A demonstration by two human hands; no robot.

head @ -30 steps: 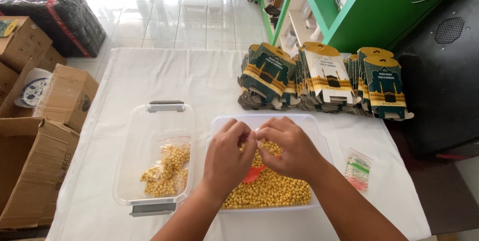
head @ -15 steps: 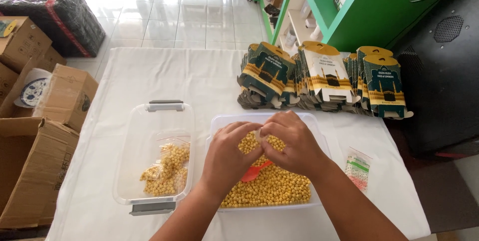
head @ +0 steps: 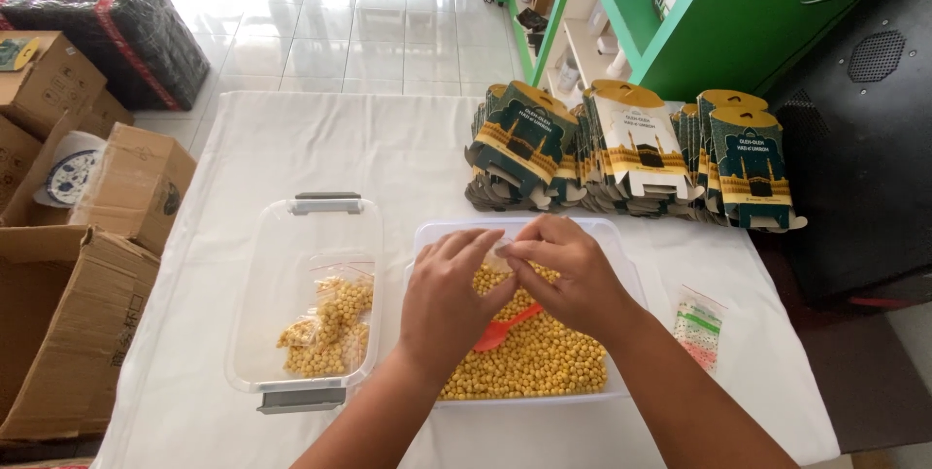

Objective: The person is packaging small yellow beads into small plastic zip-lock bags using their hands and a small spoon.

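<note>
Both my left hand (head: 449, 296) and right hand (head: 568, 280) pinch a small clear plastic bag (head: 500, 255) over the clear rectangular tub of yellow chickpeas (head: 529, 357); a loose grip risks spilling onto the white tablecloth (head: 320, 149).

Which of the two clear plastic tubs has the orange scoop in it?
The right-hand tub, under both hands and heaped with loose yellow pellets; its orange scoop lies there. The left tub, with grey latches, holds only filled bags.

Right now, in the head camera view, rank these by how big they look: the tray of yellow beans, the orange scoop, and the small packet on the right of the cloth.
1. tray of yellow beans, clearly largest.
2. small packet.
3. orange scoop, though the left hand hides part of it, so the last two are uncertain.
</note>
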